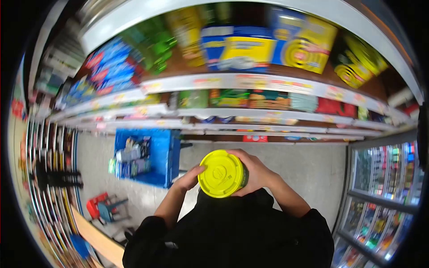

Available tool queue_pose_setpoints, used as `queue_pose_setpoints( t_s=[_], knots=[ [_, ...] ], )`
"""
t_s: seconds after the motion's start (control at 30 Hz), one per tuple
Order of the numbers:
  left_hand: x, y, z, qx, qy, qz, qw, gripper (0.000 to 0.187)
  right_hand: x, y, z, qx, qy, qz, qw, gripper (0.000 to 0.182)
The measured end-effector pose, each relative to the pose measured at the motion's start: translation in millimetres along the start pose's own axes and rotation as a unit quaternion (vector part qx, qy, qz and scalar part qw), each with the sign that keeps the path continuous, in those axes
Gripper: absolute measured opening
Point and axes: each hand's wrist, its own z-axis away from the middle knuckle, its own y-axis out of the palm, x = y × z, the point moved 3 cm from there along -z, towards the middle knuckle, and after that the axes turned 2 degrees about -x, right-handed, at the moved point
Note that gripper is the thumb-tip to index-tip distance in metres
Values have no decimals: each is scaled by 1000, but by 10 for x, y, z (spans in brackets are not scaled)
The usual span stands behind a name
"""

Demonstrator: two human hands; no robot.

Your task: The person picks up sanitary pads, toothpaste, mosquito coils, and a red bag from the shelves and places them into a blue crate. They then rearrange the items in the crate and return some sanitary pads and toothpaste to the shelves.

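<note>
A round tub point(221, 174) with a bright yellow lid is held in front of my chest, its lid facing up toward me. The side of the tub shows only as a dark strip on the right, and I cannot read what it contains. My right hand point(254, 172) wraps around its right side, thumb near the far rim. On the left, my left hand point(189, 177) grips the rim with the thumb on the lid's edge; its other fingers are hidden beneath.
Ahead, a shelf point(178, 85) carries boxes and packets, with similar yellow tubs point(357, 67) at upper right. A blue crate point(163, 156) with several packages stands left. Stools point(107, 207) are at lower left, glass-door fridges point(380, 196) right. Another person point(53, 178) is far left.
</note>
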Motion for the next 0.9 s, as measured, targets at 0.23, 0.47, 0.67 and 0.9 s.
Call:
queue_pose_setpoints(
  t_s=[0.23, 0.47, 0.67, 0.9],
  knots=[
    [418, -1151, 838, -179, 174, 225, 942, 72, -62, 1282, -1082, 70, 13, 69, 995, 99],
    [909, -2967, 1338, -484, 157, 203, 836, 52, -218, 2435, -1568, 116, 77, 142, 980, 58],
    [1365, -4186, 1067, -559, 29, 259, 787, 75, -405, 2843, -1667, 153, 96, 209, 961, 44],
    [2671, -5319, 102, -477, 60, 487, 729, 67, -651, 2938, -1510, 130, 209, 256, 935, 39]
  ],
)
